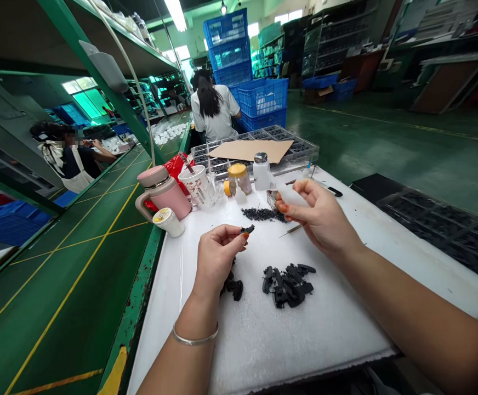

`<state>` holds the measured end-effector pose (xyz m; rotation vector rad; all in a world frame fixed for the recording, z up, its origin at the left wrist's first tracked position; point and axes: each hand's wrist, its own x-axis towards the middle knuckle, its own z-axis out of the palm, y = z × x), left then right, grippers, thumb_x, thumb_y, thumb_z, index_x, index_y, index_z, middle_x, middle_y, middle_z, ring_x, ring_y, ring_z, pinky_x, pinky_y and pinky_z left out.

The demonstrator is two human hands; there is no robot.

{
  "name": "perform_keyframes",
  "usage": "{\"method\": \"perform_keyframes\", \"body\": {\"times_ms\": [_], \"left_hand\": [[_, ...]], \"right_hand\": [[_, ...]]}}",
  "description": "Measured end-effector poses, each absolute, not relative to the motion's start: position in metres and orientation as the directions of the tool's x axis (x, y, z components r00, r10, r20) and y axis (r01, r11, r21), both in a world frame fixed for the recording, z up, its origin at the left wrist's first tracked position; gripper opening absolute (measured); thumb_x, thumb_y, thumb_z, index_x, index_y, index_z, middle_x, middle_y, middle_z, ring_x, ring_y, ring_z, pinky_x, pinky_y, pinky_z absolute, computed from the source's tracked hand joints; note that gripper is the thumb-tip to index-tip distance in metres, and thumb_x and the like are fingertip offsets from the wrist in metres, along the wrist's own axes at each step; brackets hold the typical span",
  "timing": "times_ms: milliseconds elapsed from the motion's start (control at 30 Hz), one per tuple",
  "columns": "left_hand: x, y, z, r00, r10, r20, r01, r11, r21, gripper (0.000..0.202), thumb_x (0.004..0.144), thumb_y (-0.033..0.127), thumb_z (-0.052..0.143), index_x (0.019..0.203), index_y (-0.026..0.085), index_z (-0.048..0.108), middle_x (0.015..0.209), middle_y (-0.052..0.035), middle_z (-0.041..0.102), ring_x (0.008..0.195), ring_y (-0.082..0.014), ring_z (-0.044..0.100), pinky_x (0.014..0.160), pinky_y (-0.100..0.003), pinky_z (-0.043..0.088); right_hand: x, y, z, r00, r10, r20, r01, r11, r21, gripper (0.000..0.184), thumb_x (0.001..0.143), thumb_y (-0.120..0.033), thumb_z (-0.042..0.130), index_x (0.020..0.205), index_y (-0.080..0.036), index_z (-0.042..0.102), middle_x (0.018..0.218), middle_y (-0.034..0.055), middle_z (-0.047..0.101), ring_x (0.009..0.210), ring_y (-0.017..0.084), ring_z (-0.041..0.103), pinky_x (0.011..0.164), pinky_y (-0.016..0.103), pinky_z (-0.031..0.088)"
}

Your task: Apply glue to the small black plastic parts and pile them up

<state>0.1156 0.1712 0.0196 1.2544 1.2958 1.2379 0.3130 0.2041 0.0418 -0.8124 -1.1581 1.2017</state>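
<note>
Left hand: The left hand (pixel 216 258) is hovering over the white foam pad (pixel 263 334), with thumb and fingers pinched closed on a small black rubber piece (pixel 247 229), which is sticking out just past the fingertips.

Right hand: The right hand (pixel 321 216) is curling above the pad's far right side, with its fingers nearly closed around a translucent white plastic item (pixel 291 195), too blurred to name.

Black material on the pad: A heap of black granules (pixel 263 214) is lying near the pad's far edge, just below the right fingertips. A pile of black rubber pieces (pixel 288 284) is sitting mid-pad between the hands, and a smaller pile (pixel 233 288) is lying partly beneath the left hand.

Tool: A thin pick (pixel 292 229) is resting on the pad, just under the right hand.

Room to move: Open foam is stretching toward the pad's near edge, while a pink mug (pixel 165 192), a yellow-lidded jar (pixel 239 178) and a metal-capped white bottle (pixel 261 171) are standing beyond the far edge.

Beyond the pad: A co-worker (pixel 212 107) is sitting farther on, facing away, beside stacked blue crates (pixel 259 99).
</note>
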Motion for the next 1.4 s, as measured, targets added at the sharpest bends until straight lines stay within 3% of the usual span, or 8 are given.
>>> {"method": "perform_keyframes", "body": {"times_ms": [300,400,567,700,833,1000,1200,1400], "left_hand": [[0.122,0.167,0.023,0.009,1.000,0.011,-0.050,-0.011,0.999,0.019,0.068,0.029,0.077,0.076,0.014,0.070,0.067,-0.0010,0.068,0.060,-0.0108,0.063,0.060,-0.021,0.053],[0.122,0.165,0.023,0.061,0.998,-0.005,-0.087,0.010,0.996,0.017,0.069,0.028,0.077,0.077,0.014,0.070,0.069,-0.0018,0.068,0.061,-0.0101,0.063,0.060,-0.020,0.052],[0.121,0.166,0.020,0.176,0.984,-0.039,-0.208,0.076,0.975,0.020,0.067,0.020,0.079,0.084,0.017,0.070,0.072,-0.0008,0.067,0.064,-0.0091,0.061,0.061,-0.020,0.052],[0.122,0.167,0.017,0.147,0.980,0.131,-0.197,-0.101,0.975,0.034,0.067,0.013,0.078,0.098,0.022,0.070,0.089,-0.0018,0.066,0.078,-0.0110,0.061,0.069,-0.022,0.052],[0.124,0.167,0.016,0.171,0.939,0.298,-0.164,-0.271,0.948,0.020,0.070,0.013,0.075,0.087,0.022,0.074,0.094,-0.0033,0.061,0.091,-0.0150,0.058,0.075,-0.024,0.052],[0.123,0.166,0.019,0.167,0.945,0.282,-0.152,-0.258,0.954,0.009,0.072,0.015,0.073,0.081,0.019,0.073,0.089,-0.0023,0.061,0.081,-0.0142,0.061,0.072,-0.026,0.051],[0.120,0.164,0.026,0.045,0.986,0.158,0.058,-0.160,0.985,0.014,0.071,0.025,0.076,0.080,0.016,0.070,0.082,-0.0037,0.070,0.079,-0.0160,0.063,0.074,-0.026,0.050],[0.122,0.163,0.027,0.044,0.993,0.106,0.058,-0.108,0.992,0.031,0.068,0.030,0.078,0.093,0.016,0.066,0.077,-0.0032,0.069,0.073,-0.0146,0.063,0.067,-0.024,0.050]], "right_hand": [[0.292,0.201,0.023,-0.416,0.908,0.048,-0.095,0.010,-0.995,0.027,0.076,-0.038,0.068,0.084,-0.013,0.061,0.070,0.0010,0.058,0.056,0.009,0.046,0.048,0.022,0.035],[0.291,0.201,0.021,-0.435,0.900,0.037,-0.167,-0.041,-0.985,0.025,0.074,-0.036,0.070,0.075,-0.014,0.059,0.065,0.0002,0.057,0.053,0.008,0.045,0.048,0.022,0.033],[0.295,0.203,0.021,-0.522,0.837,-0.161,-0.353,-0.384,-0.853,0.023,0.067,-0.024,0.074,0.075,-0.014,0.056,0.061,-0.0003,0.058,0.050,0.005,0.043,0.047,0.018,0.029],[0.296,0.203,0.022,-0.645,0.730,-0.226,-0.322,-0.528,-0.786,0.022,0.064,-0.022,0.071,0.075,-0.013,0.054,0.059,0.0003,0.055,0.046,0.005,0.040,0.046,0.018,0.028],[0.293,0.201,0.021,-0.708,0.664,-0.240,-0.268,-0.567,-0.779,0.021,0.062,-0.022,0.068,0.074,-0.014,0.053,0.056,-0.0009,0.052,0.044,0.005,0.037,0.045,0.017,0.026],[0.289,0.197,0.018,-0.666,0.722,-0.188,-0.258,-0.459,-0.850,0.014,0.067,-0.019,0.068,0.073,-0.013,0.057,0.062,0.0008,0.056,0.050,0.006,0.042,0.047,0.018,0.029],[0.290,0.196,0.025,-0.389,0.915,0.104,-0.101,0.070,-0.992,0.018,0.077,-0.032,0.068,0.082,-0.015,0.064,0.064,-0.0010,0.057,0.055,0.009,0.047,0.050,0.022,0.037],[0.289,0.190,0.032,-0.326,0.919,0.221,0.081,0.260,-0.962,0.019,0.074,-0.034,0.072,0.077,-0.015,0.068,0.059,-0.0023,0.057,0.053,0.009,0.046,0.051,0.023,0.035]]}}
